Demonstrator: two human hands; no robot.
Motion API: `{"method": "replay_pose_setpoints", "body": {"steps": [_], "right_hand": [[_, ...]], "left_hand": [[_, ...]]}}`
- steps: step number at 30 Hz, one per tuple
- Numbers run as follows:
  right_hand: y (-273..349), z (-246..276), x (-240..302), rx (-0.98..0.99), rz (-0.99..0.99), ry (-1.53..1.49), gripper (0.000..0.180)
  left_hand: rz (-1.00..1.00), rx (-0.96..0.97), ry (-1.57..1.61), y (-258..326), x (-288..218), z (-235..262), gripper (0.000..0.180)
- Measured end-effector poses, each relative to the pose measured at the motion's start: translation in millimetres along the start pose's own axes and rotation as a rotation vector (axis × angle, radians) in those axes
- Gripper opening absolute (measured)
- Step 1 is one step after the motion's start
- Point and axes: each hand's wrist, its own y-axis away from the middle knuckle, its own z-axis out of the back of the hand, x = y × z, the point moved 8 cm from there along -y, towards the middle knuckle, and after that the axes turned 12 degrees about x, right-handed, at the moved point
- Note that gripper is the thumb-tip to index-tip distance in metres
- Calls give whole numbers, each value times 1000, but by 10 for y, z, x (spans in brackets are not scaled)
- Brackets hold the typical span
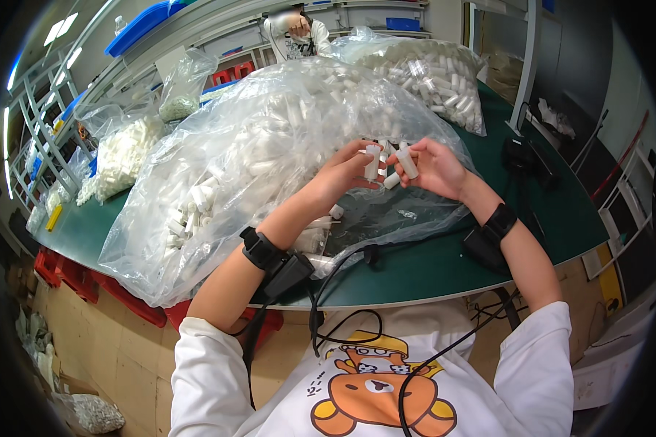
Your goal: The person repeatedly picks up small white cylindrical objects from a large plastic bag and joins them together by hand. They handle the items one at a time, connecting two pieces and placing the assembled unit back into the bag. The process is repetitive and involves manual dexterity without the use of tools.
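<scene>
Beyond the front edge of a green table (404,282), two bare hands work close together, each wearing one black wristband. The left hand (348,166) narrowly pinches one upright white bottle (372,163); the right hand (439,171) grips one tilted white bottle (407,164), fingertips probably suiting such small pieces. Both are over the right side of one large clear bag (270,138), spread from the table's left front edge, perhaps to keep its uncountable white pieces within reach. Farther off are one bag (444,84) by the far right corner, two bags (127,156) along the left edge, and one co-worker (303,45) past the far edge
</scene>
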Motion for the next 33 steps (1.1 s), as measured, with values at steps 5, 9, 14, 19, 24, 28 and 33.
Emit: {"method": "replay_pose_setpoints", "body": {"steps": [5,9,14,19,24,28,33], "right_hand": [[5,-79,14,23,0,25,42],[-4,-105,15,44,3,48,41],[3,-131,30,39,-3,75,40],[14,-115,69,-21,14,180,31],[19,-69,65,-72,21,239,25],[16,-15,40,-53,4,303,26],[24,-107,64,-48,0,333,32]], "left_hand": [[10,2,-46,2,-10,-7,36],[5,6,-75,9,-25,-14,35],[20,2,-93,4,-6,4,36],[20,9,-149,6,23,26,37],[23,-12,-195,-1,26,56,33],[45,-88,-291,13,-7,68,33],[24,-64,-303,48,-51,43,30]]}}
